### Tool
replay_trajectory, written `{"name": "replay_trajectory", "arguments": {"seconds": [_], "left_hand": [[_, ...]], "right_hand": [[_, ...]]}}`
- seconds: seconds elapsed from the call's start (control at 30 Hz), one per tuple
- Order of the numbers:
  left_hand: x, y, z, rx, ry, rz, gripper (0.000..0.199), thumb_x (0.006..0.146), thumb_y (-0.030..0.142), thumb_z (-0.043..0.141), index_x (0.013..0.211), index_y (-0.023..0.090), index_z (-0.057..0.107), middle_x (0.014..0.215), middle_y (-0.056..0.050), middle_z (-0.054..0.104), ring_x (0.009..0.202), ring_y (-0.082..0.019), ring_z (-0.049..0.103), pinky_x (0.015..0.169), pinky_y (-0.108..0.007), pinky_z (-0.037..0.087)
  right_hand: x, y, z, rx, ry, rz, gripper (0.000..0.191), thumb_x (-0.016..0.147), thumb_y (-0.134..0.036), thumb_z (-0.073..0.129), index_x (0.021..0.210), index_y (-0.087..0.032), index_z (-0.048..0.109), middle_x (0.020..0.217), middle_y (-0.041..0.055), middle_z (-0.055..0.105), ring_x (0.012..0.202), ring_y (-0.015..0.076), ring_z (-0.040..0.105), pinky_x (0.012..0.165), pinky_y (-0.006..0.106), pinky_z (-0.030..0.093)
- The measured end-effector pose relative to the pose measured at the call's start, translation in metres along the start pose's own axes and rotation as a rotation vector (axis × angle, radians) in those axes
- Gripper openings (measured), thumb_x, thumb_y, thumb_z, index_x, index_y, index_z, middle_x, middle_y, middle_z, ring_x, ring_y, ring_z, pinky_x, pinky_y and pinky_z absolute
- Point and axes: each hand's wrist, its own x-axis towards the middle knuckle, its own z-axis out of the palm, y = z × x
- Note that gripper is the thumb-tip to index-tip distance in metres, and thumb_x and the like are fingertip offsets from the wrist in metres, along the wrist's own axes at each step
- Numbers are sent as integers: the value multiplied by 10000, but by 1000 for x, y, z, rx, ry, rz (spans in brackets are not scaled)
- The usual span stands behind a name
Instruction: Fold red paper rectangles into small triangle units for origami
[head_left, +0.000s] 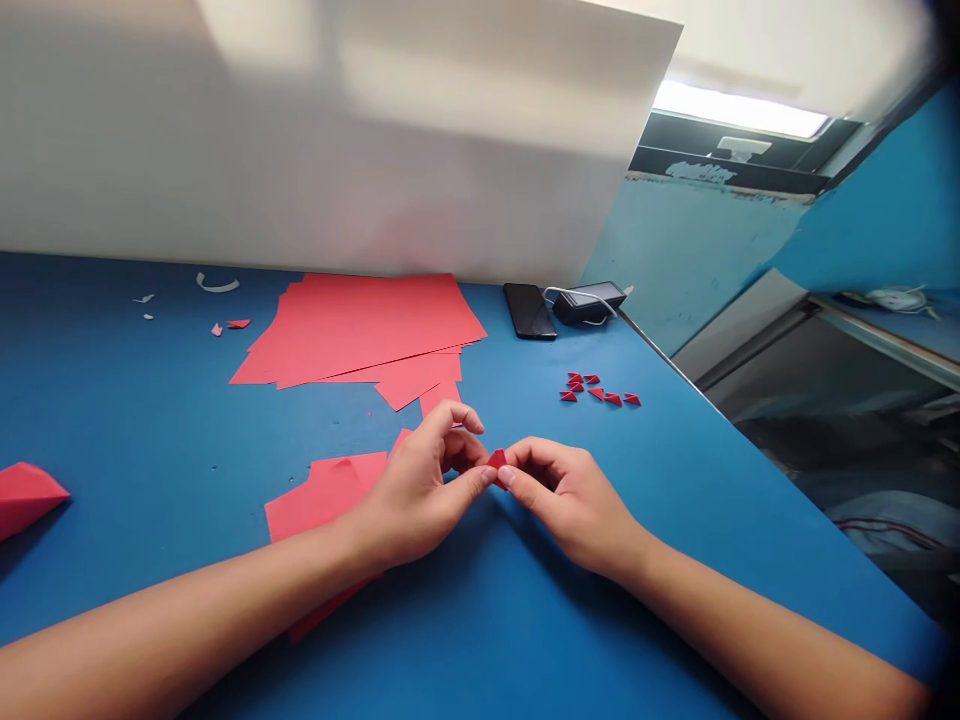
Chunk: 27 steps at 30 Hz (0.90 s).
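A small folded piece of red paper (pixel 498 459) is pinched between both hands above the blue table. My left hand (pixel 431 480) grips its left side between thumb and fingers, with the index finger raised and curled. On its right side, my right hand (pixel 574 495) closes thumb and forefinger on the paper. Under my left forearm lie red paper pieces (pixel 330 490), partly hidden. Several small folded red paper units (pixel 595 392) rest in a loose group to the right, beyond my right hand.
A stack of red paper sheets (pixel 367 325) lies near the white board (pixel 300 150) at the back. Beside it are a black phone (pixel 530 312) and a dark device with a white cable (pixel 590 302). Paper scraps (pixel 238 324) and a larger red folded piece (pixel 28 498) are at left.
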Motion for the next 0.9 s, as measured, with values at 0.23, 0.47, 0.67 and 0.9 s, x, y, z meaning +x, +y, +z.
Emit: {"name": "replay_trajectory", "arguments": {"seconds": [0.23,0.47,0.67,0.9], "left_hand": [[2,4,-1,-172,31,-95,274,834,204,606,974,227,371,742,33,593,688,-111,547,627,-238,427],[2,2,-4,-112,-69,-128,237,818,175,599,947,217,405,707,39,593,676,-120,565,592,-229,415],[4,2,-4,5,-101,-176,148,853,278,569,909,157,634,783,-39,683,718,-150,595,630,-252,439],[3,8,-5,33,-71,-173,207,856,288,553,799,147,694,737,-39,686,670,-139,564,615,-243,438]], "right_hand": [[-2,1,3,109,73,25,167,851,-344,622,833,-179,646,797,17,649,734,142,564,670,252,449],[0,0,0,191,7,78,100,845,-257,615,816,-171,656,752,17,686,703,137,617,661,245,473],[0,-4,-1,204,25,114,115,832,-267,623,782,-165,637,695,2,669,620,111,586,577,217,449],[-1,-4,0,135,38,43,132,844,-283,598,786,-172,640,743,28,683,702,157,625,646,261,489]]}}
